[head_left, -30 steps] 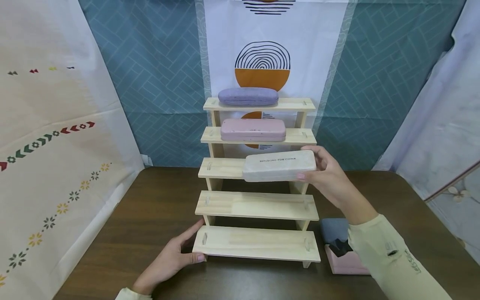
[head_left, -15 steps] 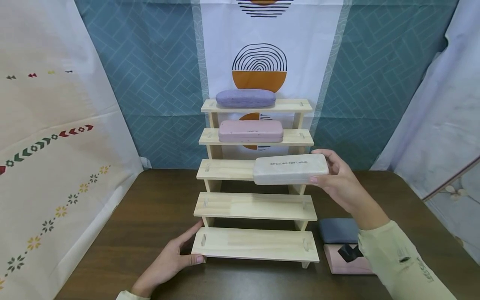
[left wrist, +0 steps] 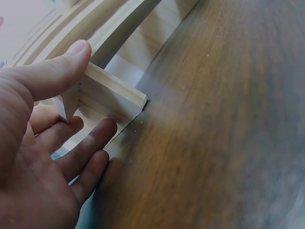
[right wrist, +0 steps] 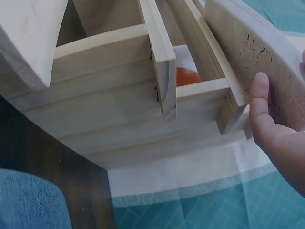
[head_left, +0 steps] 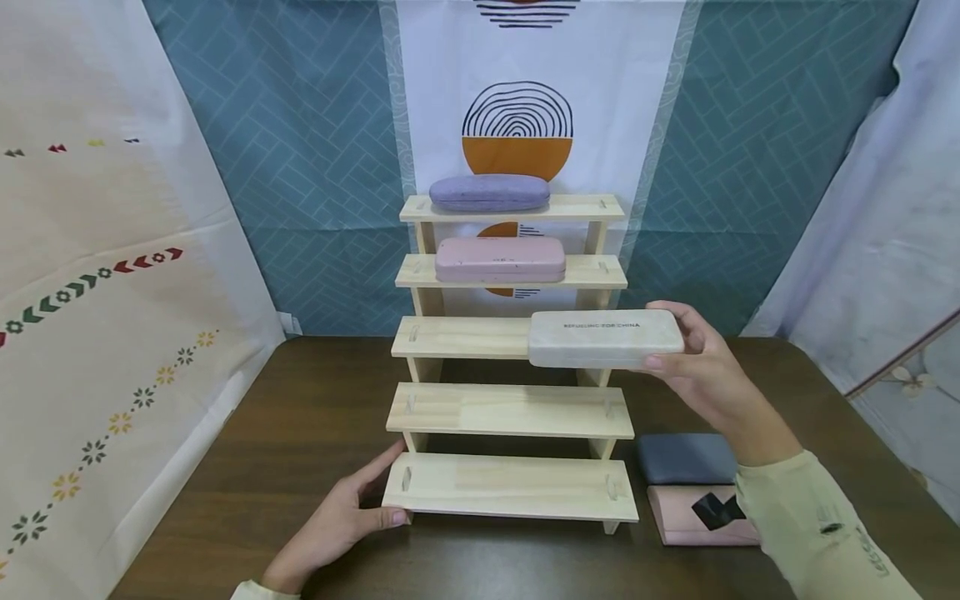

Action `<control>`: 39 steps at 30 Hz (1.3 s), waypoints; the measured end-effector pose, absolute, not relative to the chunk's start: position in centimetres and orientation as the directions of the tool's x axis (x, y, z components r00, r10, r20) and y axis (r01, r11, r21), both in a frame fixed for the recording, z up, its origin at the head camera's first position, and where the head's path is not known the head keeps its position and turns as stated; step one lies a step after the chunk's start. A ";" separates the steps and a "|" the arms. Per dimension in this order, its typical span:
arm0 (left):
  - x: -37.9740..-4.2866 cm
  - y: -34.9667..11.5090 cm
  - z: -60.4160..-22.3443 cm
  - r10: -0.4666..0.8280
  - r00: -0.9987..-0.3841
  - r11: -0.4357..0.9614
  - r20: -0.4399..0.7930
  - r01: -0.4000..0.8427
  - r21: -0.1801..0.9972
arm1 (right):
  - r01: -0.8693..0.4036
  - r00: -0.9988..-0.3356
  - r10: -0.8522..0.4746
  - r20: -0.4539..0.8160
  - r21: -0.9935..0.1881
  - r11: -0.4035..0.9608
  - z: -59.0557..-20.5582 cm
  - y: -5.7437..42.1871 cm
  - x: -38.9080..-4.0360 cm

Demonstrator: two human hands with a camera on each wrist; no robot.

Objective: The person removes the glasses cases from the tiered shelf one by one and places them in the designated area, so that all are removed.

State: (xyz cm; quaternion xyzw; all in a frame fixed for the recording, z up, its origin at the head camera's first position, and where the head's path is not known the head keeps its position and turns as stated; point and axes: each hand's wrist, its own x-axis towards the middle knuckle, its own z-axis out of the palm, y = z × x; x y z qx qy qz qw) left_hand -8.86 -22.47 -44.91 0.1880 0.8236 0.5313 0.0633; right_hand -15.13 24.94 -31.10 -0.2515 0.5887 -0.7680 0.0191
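A wooden five-tier display stand [head_left: 510, 485] stands on the brown table. My left hand [head_left: 337, 517] holds the left end of its lowest shelf; in the left wrist view the thumb [left wrist: 71, 59] lies against the board's end while the lower fingers spread loosely beside the support. My right hand [head_left: 712, 379] pinches a pale grey glasses case [head_left: 600, 340] with dark lettering by its right end. The case overlaps the right part of the middle shelf and juts past it; dark scuffs mark its side [right wrist: 257, 47]. A purple glasses case [head_left: 489, 193] lies on the top shelf, a pink glasses case [head_left: 500, 260] one tier below.
Right of the stand, a dark blue case [head_left: 684, 458] and a pink case [head_left: 678, 512] with a black bow lie on the table [head_left: 315, 392], partly behind the right sleeve [head_left: 817, 525]. Patterned cloths [head_left: 315, 167] hang behind and at both sides.
My right hand has moved right with the grey glasses case, which has levelled out along the middle shelf. More of the dark blue case shows. The left hand stays at the lowest shelf.
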 end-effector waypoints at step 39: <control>-8.8 -22.3 -44.8 0.374 -0.923 0.340 0.094 0.231 0.912 | -0.248 -0.834 -0.340 0.434 -0.846 -0.473 -33.3 31.2 -14.4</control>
